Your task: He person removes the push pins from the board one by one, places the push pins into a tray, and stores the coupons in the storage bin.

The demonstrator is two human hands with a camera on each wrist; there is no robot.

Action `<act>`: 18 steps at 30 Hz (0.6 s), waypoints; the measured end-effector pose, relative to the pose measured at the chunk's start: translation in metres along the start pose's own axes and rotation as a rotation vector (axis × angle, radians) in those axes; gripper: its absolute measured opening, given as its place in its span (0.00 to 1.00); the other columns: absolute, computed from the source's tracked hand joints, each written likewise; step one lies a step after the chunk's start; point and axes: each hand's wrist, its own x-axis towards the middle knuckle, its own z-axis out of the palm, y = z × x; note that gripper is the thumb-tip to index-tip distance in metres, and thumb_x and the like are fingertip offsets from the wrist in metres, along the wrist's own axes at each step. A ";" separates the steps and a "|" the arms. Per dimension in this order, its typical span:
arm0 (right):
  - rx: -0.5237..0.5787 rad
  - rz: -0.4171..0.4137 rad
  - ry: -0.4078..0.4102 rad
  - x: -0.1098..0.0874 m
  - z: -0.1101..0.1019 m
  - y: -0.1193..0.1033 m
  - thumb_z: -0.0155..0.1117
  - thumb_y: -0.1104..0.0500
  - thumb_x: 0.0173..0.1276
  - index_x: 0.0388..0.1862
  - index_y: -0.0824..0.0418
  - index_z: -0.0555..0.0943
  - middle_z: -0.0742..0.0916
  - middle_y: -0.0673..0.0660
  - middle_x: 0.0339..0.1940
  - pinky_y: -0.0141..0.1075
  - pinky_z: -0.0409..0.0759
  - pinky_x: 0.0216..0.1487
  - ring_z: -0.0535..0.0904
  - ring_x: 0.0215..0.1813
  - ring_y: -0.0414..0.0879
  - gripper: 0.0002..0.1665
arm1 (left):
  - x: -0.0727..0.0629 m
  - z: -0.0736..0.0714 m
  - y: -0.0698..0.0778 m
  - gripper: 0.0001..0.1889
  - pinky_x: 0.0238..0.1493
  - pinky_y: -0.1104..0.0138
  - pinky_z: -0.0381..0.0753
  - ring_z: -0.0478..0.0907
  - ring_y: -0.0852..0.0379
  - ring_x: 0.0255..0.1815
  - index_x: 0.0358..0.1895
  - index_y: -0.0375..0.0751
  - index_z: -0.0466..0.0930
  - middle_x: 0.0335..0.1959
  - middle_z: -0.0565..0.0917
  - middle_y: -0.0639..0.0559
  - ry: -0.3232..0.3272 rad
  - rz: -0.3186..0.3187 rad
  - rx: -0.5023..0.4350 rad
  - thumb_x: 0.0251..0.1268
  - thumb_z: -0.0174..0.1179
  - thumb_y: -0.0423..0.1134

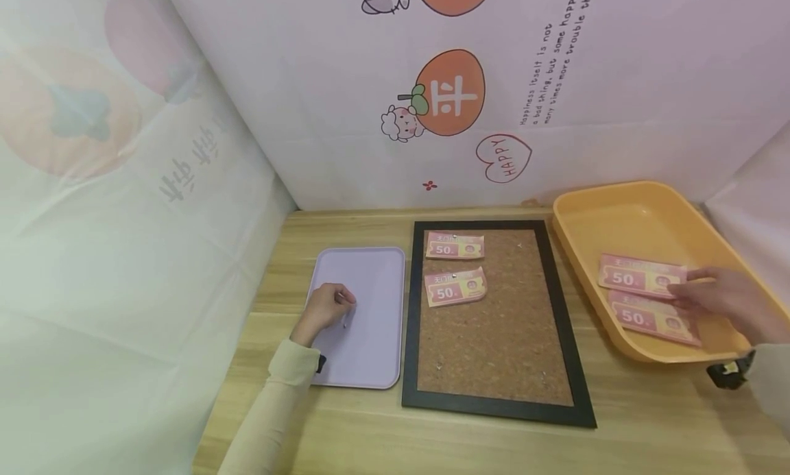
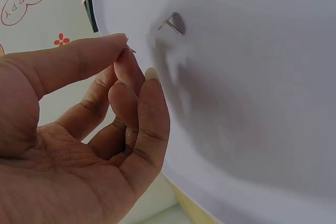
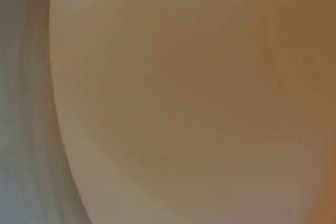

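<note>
My left hand (image 1: 330,307) is over the lilac tray (image 1: 376,358), pinching a thumbtack (image 2: 131,49) between thumb and index finger; only its metal tip shows. Another thumbtack (image 2: 176,24) lies on the tray beside the fingertips. At the right, my right hand (image 1: 719,297) reaches into the yellow bin (image 1: 636,218) and pinches the right end of a pink "50" coupon (image 1: 626,276). A second coupon (image 1: 642,319) lies just below it in the bin. The right wrist view is a blur of yellow-brown, with no fingers visible.
Between tray and bin lies a black-framed corkboard (image 1: 494,345). Two coupons are pinned at its upper left, one coupon (image 1: 455,247) above another coupon (image 1: 455,288). Several tacks sit near the board's corners. Printed cloth walls (image 1: 345,118) enclose the wooden table (image 1: 345,427).
</note>
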 end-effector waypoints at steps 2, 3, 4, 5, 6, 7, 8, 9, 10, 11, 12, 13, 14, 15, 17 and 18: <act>0.020 -0.008 -0.003 0.001 0.001 0.001 0.60 0.50 0.81 0.60 0.87 0.67 0.93 0.54 0.30 0.36 0.88 0.36 0.90 0.33 0.41 0.37 | 0.000 0.001 0.000 0.02 0.32 0.67 0.79 0.82 0.54 0.33 0.36 0.38 0.87 0.34 0.88 0.44 0.003 -0.002 0.005 0.64 0.66 0.30; 0.030 -0.011 -0.003 0.001 0.002 0.002 0.60 0.50 0.81 0.63 0.89 0.65 0.93 0.54 0.30 0.37 0.88 0.37 0.91 0.33 0.41 0.39 | 0.001 0.001 -0.001 0.02 0.32 0.68 0.79 0.82 0.54 0.33 0.36 0.38 0.87 0.33 0.88 0.45 0.004 -0.002 0.006 0.64 0.66 0.30; 0.033 -0.019 -0.007 0.001 0.002 0.004 0.59 0.50 0.81 0.65 0.91 0.63 0.93 0.55 0.31 0.37 0.89 0.37 0.91 0.33 0.42 0.41 | 0.001 0.002 -0.001 0.02 0.32 0.68 0.79 0.82 0.54 0.32 0.36 0.38 0.88 0.33 0.88 0.45 0.004 -0.002 0.006 0.64 0.66 0.30; 0.029 -0.024 -0.009 0.001 0.002 0.005 0.58 0.50 0.81 0.67 0.91 0.60 0.93 0.55 0.31 0.37 0.89 0.37 0.91 0.33 0.42 0.43 | 0.001 0.003 -0.001 0.02 0.31 0.68 0.78 0.82 0.54 0.32 0.36 0.38 0.88 0.33 0.88 0.45 0.003 -0.005 0.006 0.65 0.66 0.31; 0.030 -0.027 -0.012 0.001 0.001 0.006 0.58 0.50 0.82 0.69 0.91 0.58 0.93 0.55 0.31 0.37 0.89 0.37 0.91 0.33 0.42 0.44 | 0.001 0.004 -0.002 0.02 0.31 0.68 0.78 0.82 0.55 0.32 0.36 0.38 0.88 0.32 0.88 0.46 0.002 -0.007 0.006 0.65 0.66 0.31; 0.034 -0.030 -0.011 0.001 0.001 0.007 0.58 0.50 0.82 0.69 0.91 0.57 0.93 0.55 0.31 0.37 0.89 0.37 0.91 0.33 0.41 0.45 | 0.002 0.005 -0.002 0.02 0.31 0.69 0.78 0.81 0.55 0.32 0.36 0.38 0.88 0.32 0.87 0.46 0.000 -0.010 0.008 0.65 0.66 0.31; 0.036 -0.031 -0.015 0.001 0.001 0.008 0.58 0.51 0.82 0.70 0.91 0.57 0.93 0.56 0.32 0.36 0.89 0.38 0.91 0.33 0.41 0.45 | 0.002 0.006 -0.002 0.02 0.31 0.69 0.78 0.81 0.55 0.31 0.36 0.39 0.88 0.32 0.87 0.46 -0.002 -0.014 0.009 0.65 0.66 0.31; 0.036 -0.032 -0.016 0.001 0.001 0.009 0.57 0.51 0.82 0.70 0.91 0.57 0.93 0.55 0.32 0.36 0.89 0.38 0.91 0.33 0.41 0.44 | 0.002 0.006 -0.002 0.02 0.30 0.69 0.78 0.81 0.55 0.31 0.35 0.39 0.88 0.32 0.87 0.46 -0.003 -0.013 0.013 0.65 0.66 0.31; 0.036 -0.036 -0.017 0.001 0.000 0.010 0.57 0.52 0.83 0.69 0.91 0.57 0.93 0.54 0.31 0.36 0.89 0.38 0.91 0.33 0.40 0.43 | 0.002 0.007 -0.003 0.02 0.30 0.69 0.78 0.81 0.55 0.31 0.35 0.39 0.88 0.32 0.87 0.46 -0.005 -0.015 0.017 0.66 0.66 0.31; 0.041 -0.038 -0.018 0.001 0.000 0.011 0.56 0.52 0.83 0.68 0.92 0.57 0.93 0.54 0.31 0.36 0.89 0.38 0.91 0.33 0.40 0.43 | 0.002 0.007 -0.003 0.02 0.30 0.69 0.78 0.81 0.55 0.31 0.35 0.39 0.88 0.32 0.87 0.46 -0.006 -0.018 0.019 0.66 0.66 0.31; 0.047 -0.040 -0.016 0.001 0.000 0.012 0.55 0.53 0.83 0.68 0.93 0.57 0.94 0.54 0.31 0.37 0.89 0.38 0.91 0.33 0.40 0.42 | 0.002 0.008 -0.004 0.03 0.30 0.69 0.78 0.81 0.55 0.31 0.35 0.39 0.88 0.32 0.87 0.46 -0.006 -0.016 0.022 0.66 0.66 0.30; 0.052 -0.043 -0.017 0.001 0.000 0.013 0.54 0.54 0.83 0.67 0.93 0.57 0.94 0.54 0.31 0.37 0.89 0.38 0.91 0.33 0.40 0.40 | 0.002 0.008 -0.004 0.03 0.30 0.69 0.78 0.81 0.55 0.31 0.35 0.39 0.88 0.32 0.87 0.46 -0.007 -0.015 0.024 0.66 0.66 0.30; 0.047 -0.047 -0.017 0.001 0.000 0.014 0.53 0.55 0.84 0.67 0.94 0.57 0.94 0.53 0.31 0.37 0.89 0.38 0.91 0.32 0.40 0.40 | 0.002 0.008 -0.004 0.03 0.30 0.69 0.78 0.81 0.55 0.31 0.35 0.39 0.88 0.32 0.87 0.46 -0.008 -0.015 0.024 0.66 0.65 0.30; 0.045 -0.045 -0.013 0.001 -0.001 0.014 0.52 0.55 0.84 0.67 0.94 0.56 0.94 0.54 0.31 0.37 0.90 0.37 0.90 0.32 0.39 0.40 | 0.002 0.008 -0.004 0.03 0.31 0.69 0.78 0.81 0.55 0.32 0.35 0.38 0.88 0.32 0.87 0.46 -0.009 -0.014 0.023 0.66 0.65 0.30; 0.032 -0.039 0.003 0.000 -0.002 0.015 0.51 0.55 0.84 0.66 0.95 0.55 0.93 0.56 0.31 0.38 0.90 0.37 0.90 0.31 0.39 0.40 | 0.002 0.009 -0.004 0.03 0.31 0.69 0.78 0.81 0.55 0.32 0.35 0.38 0.88 0.33 0.87 0.46 -0.014 -0.017 0.016 0.66 0.66 0.30; 0.023 -0.032 0.018 -0.001 -0.002 0.015 0.51 0.54 0.84 0.67 0.95 0.55 0.93 0.57 0.32 0.37 0.90 0.36 0.89 0.30 0.39 0.41 | 0.001 0.009 -0.004 0.03 0.32 0.69 0.78 0.81 0.55 0.32 0.35 0.38 0.88 0.33 0.87 0.46 -0.015 -0.015 0.015 0.66 0.65 0.30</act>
